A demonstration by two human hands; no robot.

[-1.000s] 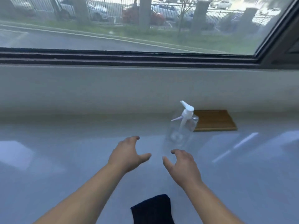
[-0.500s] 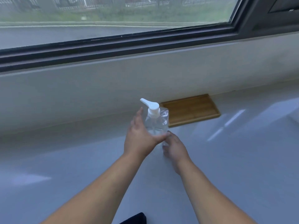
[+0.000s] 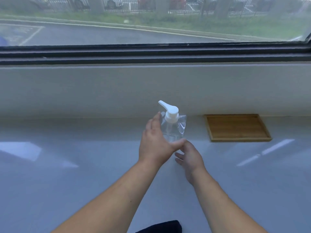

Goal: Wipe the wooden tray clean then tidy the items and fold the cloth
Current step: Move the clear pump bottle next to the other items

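Observation:
A clear pump bottle (image 3: 175,126) with a white pump head stands upright on the pale counter. My left hand (image 3: 155,143) wraps around its left side, thumb across the front. My right hand (image 3: 190,158) sits low at the bottle's base, fingers curled against it. The wooden tray (image 3: 237,127) lies flat and bare against the back wall, to the right of the bottle. A corner of the dark cloth (image 3: 161,227) shows at the bottom edge, between my forearms.
The glossy pale counter (image 3: 67,165) runs wide to both sides. A low white wall (image 3: 84,91) rises behind it under a dark window frame (image 3: 151,52). Outside are a road, grass and parked cars.
Both hands went from hovering open before the bottle to closing on it. The view has since shifted, so the bottle and tray now sit further right and level.

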